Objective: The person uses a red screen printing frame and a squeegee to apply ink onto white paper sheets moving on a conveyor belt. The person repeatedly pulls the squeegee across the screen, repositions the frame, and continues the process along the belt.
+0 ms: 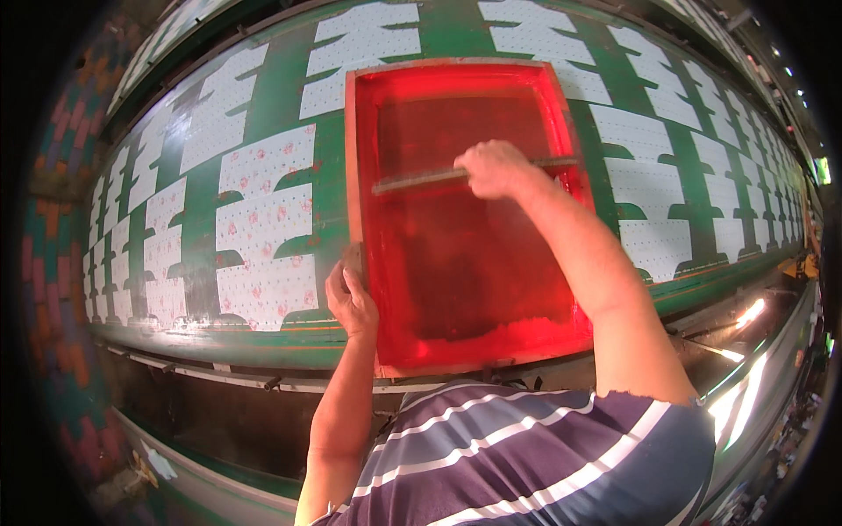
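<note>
1. Across the long green worktop (330, 197), you have a red-stained, rectangular wooden frame (354, 167) lying before you.
2. On both sides of it lie notched white panels (241, 282), some on your left printed pinkish.
3. Crosswise inside the frame is your long, thin, dark bar (412, 182).
4. Your right hand (495, 168) grips that bar; your left hand (351, 300), partly curled, is at the frame's left edge, its hold unclear.

at the far left, a strip of block paving (63, 272) in red, orange and blue-grey is seen. a pale rail (215, 368) is stretched across the lower left, and below it a crumpled white scrap (159, 464) is shown. at the right, a small yellow object (800, 266) is glimpsed; bright light streaks (738, 405) are cast lower down, and small clutter (794, 469) is blurred near the rim.
</note>
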Motion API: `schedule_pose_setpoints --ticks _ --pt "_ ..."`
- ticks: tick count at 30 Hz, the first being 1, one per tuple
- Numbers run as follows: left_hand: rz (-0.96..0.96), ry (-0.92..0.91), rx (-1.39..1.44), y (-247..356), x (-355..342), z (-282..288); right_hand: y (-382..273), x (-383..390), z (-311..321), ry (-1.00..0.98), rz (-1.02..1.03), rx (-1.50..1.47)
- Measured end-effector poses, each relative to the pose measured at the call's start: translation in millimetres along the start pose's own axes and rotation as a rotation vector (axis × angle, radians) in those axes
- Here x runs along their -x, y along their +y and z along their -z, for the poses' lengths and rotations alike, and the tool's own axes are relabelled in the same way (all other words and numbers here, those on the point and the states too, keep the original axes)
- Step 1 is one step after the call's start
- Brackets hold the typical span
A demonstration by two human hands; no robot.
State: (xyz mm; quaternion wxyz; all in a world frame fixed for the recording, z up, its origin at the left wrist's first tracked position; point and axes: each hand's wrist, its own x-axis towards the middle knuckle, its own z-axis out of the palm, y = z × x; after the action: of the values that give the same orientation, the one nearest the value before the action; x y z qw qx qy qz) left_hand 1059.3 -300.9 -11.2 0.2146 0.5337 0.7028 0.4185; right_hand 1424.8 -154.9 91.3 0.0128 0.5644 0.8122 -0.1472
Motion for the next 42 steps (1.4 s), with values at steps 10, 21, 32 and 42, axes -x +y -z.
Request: schedule_pose_setpoints --ticks 10,21,32,42 --pt "-0.041 0.002 0.161 -11 -4 -3 -128 173 -54 -0.046 -0.121 -0.072" --pt "-0.077 -0.100 -0.012 -1 -2 3 -203 284 -114 0.199 -0.083 -0.086" --pt "-0.032 -0.009 -0.095 -7 -10 -4 -184 335 -125 0.367 0.165 -0.341" --pt "-0.013 -0.015 -0.095 -28 -20 -4 -38 403 -119 0.751 -0.345 -0.417"
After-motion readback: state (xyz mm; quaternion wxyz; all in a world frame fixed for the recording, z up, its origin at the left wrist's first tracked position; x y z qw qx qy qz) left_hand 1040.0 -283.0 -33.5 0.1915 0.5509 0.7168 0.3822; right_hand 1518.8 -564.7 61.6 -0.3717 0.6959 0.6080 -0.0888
